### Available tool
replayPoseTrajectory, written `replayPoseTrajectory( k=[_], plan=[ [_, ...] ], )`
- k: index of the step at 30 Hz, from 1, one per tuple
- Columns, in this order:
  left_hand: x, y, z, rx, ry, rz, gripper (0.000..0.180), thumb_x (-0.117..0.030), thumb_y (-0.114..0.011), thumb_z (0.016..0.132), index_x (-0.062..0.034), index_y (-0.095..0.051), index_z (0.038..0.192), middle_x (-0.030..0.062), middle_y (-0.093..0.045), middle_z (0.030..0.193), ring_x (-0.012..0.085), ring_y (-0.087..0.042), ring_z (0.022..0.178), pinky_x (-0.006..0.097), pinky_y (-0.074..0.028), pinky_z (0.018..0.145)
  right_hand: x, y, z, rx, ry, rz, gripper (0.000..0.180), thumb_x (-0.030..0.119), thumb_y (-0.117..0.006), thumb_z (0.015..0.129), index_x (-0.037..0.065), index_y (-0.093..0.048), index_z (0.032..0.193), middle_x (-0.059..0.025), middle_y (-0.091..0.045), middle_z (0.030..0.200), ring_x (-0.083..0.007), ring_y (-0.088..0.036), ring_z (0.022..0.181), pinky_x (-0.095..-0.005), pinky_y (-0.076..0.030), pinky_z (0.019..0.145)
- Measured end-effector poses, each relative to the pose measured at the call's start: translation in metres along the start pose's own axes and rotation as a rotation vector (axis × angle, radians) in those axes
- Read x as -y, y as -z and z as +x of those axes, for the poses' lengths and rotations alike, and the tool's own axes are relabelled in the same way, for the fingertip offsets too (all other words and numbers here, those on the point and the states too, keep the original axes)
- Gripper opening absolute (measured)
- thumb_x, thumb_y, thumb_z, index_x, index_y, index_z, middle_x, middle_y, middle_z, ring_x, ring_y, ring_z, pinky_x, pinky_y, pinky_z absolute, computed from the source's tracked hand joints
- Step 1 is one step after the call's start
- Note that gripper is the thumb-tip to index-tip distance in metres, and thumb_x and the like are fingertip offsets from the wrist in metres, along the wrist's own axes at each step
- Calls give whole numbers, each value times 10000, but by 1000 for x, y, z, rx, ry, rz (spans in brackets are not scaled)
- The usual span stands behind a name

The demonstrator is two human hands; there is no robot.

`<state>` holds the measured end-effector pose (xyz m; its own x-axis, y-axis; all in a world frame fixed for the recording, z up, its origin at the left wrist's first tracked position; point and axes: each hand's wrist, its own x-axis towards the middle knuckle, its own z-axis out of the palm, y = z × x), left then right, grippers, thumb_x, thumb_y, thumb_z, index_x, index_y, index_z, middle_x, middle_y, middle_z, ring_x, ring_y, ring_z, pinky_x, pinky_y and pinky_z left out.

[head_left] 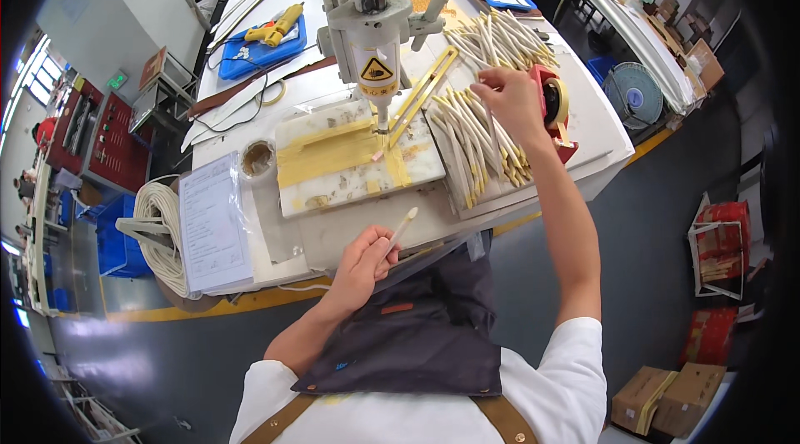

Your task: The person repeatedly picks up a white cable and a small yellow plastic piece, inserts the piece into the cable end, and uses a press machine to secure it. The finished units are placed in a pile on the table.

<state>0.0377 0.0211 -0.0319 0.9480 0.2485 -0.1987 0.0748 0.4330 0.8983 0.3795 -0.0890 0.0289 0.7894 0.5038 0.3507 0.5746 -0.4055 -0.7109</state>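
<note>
My left hand is closed around a short white cord piece, its pale end pointing up and away, in front of the table edge. My right hand reaches over the near pile of cord pieces, fingers pinched together; whether a piece is between them is too small to tell. Many of these pieces have yellow ends. Left of that pile stands a press, its narrow tip just above a white slab partly covered with yellow tape.
A red tape dispenser stands right of the near pile, with a second cord pile behind. A coil of white cord and a printed sheet lie at left. Beyond are a blue tray and a yellow glue gun.
</note>
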Motion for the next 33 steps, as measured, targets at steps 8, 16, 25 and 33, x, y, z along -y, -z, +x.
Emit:
replayPoseTrajectory(
  k=[8, 16, 25, 33],
  plan=[
    [-5, 12, -3, -207, -73, 156, 247, -195, -582, 1046, 31, -651, 1114, 5, -570, 830, 47, -474, 651, 209, -389, 572, 58, -22, -68, 719, 254, 460, 331, 94, -751, 794, -1, -720, 1110, -78, -725, 920, -200, -692, 820, -311, -557, 762],
    [-26, 25, -24, -224, -49, 485, 241, -194, -678, 982, 8, -709, 1109, -8, -654, 804, 51, -536, 686, 227, -445, 611, 81, -24, -104, 902, 324, 344, 151, 74, -779, 838, -21, -741, 950, -99, -724, 802, -160, -704, 711, -273, -558, 688],
    [-84, 92, -52, -585, -280, 818, 180, -109, -762, 873, 19, -764, 999, 33, -714, 825, 64, -549, 706, 228, -438, 653, 39, -51, -98, 596, 124, 283, 163, 59, -800, 823, 15, -764, 976, -75, -743, 861, -110, -674, 739, -269, -520, 653],
    [-69, 173, -11, -653, -256, 886, 170, -120, -759, 865, 8, -770, 977, 17, -699, 785, 69, -532, 694, 239, -422, 641, 46, -132, -109, 222, 392, 55, 118, 117, -738, 827, 69, -744, 934, -100, -692, 854, -309, -631, 845, -411, -515, 779]
  ],
)
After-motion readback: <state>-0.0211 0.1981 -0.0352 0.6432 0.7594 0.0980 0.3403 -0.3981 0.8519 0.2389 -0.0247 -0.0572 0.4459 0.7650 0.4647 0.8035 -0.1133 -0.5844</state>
